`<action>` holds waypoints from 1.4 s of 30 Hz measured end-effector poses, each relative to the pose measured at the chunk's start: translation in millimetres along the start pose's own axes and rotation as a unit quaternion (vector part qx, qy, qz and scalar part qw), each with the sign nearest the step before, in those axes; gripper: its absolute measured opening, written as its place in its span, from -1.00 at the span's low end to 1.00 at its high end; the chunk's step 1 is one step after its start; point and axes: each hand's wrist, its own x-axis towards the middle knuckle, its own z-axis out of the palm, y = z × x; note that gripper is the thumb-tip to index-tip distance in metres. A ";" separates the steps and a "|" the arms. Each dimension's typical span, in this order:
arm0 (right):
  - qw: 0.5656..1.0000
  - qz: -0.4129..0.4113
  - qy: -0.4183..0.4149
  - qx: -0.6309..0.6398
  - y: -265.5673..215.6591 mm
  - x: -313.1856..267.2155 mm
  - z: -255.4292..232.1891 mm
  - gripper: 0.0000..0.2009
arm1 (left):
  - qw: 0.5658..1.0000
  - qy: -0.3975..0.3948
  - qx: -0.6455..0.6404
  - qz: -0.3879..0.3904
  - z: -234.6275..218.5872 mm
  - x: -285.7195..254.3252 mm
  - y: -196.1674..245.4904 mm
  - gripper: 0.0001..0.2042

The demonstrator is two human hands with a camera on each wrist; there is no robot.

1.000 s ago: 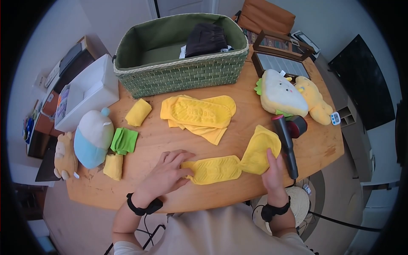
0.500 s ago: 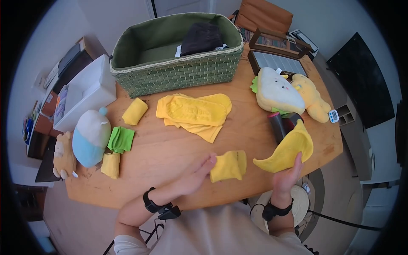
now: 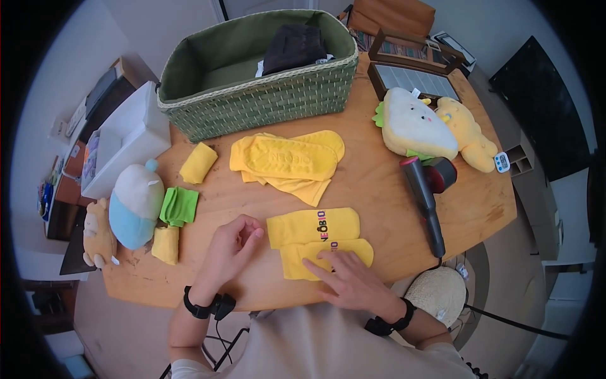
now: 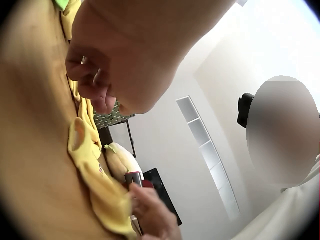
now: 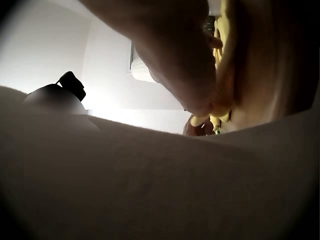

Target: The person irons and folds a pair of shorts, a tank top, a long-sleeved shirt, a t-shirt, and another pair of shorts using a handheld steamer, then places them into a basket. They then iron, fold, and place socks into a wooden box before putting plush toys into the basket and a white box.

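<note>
Two yellow socks with dark lettering lie flat near the table's front edge in the head view: a far sock (image 3: pixel 293 228) and a near sock (image 3: pixel 295 268) partly overlapping it. My right hand (image 3: pixel 353 281) rests its extended fingers on the near sock, covering part of its lettering. Just left of the socks is my left hand (image 3: pixel 233 249), its fingers loosely bent and holding nothing. In the left wrist view the same loosely curled left hand (image 4: pixel 117 65) hovers over the tabletop. Behind lies a stack of yellow socks (image 3: pixel 284 158) with a raised grip pattern.
A green woven basket (image 3: pixel 265 104) holding dark folded cloth stands at the back. Left are yellow rolls (image 3: pixel 199 163), a green folded cloth (image 3: pixel 179 206), plush toys (image 3: pixel 136 208) and a white bin (image 3: pixel 136 132). Right are a hair dryer (image 3: pixel 424 202) and a sandwich plush (image 3: pixel 416 126).
The two separate yellow socks were turned over and laid side by side, lettering up. My right hand came left from near the hair dryer onto the near sock; my left hand let go and drew back left.
</note>
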 end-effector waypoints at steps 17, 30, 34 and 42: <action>0.905 0.243 0.310 -0.163 69.5 -13.0 -75.4 -0.63 | 0.941 -0.147 0.285 0.111 47.1 -26.7 3.3 -0.87; 0.857 0.410 0.226 -0.216 94.3 -52.4 -75.8 -0.47 | 0.928 0.003 0.372 -0.027 -76.7 -31.9 -25.1 -0.86; 0.837 0.465 0.214 -0.192 98.1 -45.3 -67.8 -0.51 | 0.932 0.011 0.360 -0.030 -67.5 -26.1 -12.7 -0.87; 0.882 0.397 0.252 0.015 75.9 -50.5 -82.2 -0.65 | 0.983 -0.081 0.156 0.050 -18.9 6.5 16.5 -0.82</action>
